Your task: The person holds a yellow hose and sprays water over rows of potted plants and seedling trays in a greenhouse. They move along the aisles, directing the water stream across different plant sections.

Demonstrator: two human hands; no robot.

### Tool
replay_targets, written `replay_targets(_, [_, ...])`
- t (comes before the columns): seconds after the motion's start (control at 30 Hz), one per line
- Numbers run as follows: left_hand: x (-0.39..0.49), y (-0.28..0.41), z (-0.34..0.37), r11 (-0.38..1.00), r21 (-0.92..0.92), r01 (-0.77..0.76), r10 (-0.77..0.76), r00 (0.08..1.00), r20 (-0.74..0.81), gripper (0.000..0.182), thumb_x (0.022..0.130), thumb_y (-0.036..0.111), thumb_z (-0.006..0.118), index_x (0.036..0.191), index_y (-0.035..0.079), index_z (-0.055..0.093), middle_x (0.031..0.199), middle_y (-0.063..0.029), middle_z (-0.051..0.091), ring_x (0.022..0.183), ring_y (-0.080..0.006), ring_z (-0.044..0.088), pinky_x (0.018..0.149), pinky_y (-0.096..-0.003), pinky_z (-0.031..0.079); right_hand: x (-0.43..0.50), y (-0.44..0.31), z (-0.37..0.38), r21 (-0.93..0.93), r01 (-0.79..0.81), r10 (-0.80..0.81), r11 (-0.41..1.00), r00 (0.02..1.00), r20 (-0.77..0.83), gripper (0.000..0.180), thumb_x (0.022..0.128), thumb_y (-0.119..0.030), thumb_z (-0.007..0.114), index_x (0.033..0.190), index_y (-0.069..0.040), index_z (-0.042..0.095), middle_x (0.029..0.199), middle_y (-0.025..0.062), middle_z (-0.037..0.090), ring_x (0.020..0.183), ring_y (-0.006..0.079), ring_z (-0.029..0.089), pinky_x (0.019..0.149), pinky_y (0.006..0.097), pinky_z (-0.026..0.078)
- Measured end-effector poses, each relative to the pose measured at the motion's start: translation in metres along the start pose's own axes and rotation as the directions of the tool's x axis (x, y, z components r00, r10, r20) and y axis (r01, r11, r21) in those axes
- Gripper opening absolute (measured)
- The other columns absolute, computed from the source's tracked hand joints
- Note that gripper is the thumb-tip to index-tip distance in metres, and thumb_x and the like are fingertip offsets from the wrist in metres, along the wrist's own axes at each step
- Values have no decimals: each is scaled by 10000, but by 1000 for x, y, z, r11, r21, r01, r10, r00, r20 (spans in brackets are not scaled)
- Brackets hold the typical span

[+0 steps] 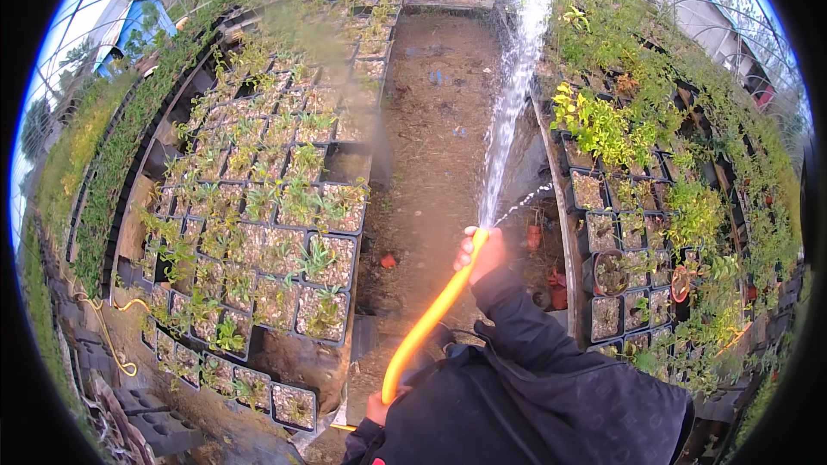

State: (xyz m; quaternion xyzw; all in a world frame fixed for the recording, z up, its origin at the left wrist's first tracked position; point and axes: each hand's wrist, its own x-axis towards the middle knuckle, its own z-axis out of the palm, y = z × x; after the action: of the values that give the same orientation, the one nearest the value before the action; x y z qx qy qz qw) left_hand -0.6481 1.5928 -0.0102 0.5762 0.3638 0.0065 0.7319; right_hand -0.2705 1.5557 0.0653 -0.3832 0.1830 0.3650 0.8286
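My right hand (483,254) grips the end of a yellow-orange garden hose (429,316), with the thumb side by its mouth. A wide jet of water (510,116) shoots forward from it, and a thin side spray goes off to the right. Lower down, my left hand (381,405) is closed around the same hose near my body, partly hidden by the hose and a dark sleeve. Left of the hose stand rows of square black pots (323,316) with small green plants and pale gravelly soil. More potted plants (604,320) are on the right, some with yellow-green leaves (601,126).
A dirt path (439,110) runs ahead between the raised beds. A wooden bed edge (555,194) lines its right side. Small red pots (557,297) lie beside it. Concrete blocks (161,429) and a thin yellow hose (106,336) are at lower left. Metal hoops arch overhead.
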Motion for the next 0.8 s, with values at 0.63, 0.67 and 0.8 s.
replay_targets(0.63, [-76,-31,-24,997,74,1,-4,999,40,171,859,75,610,981,-40,645,921,-66,674,849,-114,612,785,-248,483,-91,38,-27,149,60,-69,987,996,57,327,826,-372,294,854,-99,472,554,41,387,412,194,369,416,380,352])
replay_targets(0.67, [-77,-31,-23,996,80,-25,21,999,50,169,857,76,611,976,-39,648,912,-68,675,832,-114,612,774,-248,484,-94,37,-32,159,68,-77,985,996,51,326,825,-372,297,855,-99,473,553,41,386,411,194,369,417,381,353])
replay_targets(0.8, [-77,-31,-15,995,91,48,-55,995,79,174,859,72,612,992,-38,640,941,-61,672,868,-109,614,784,-239,486,-100,24,-46,178,55,-65,983,997,51,320,823,-365,303,860,-98,475,553,41,382,415,194,372,422,386,356])
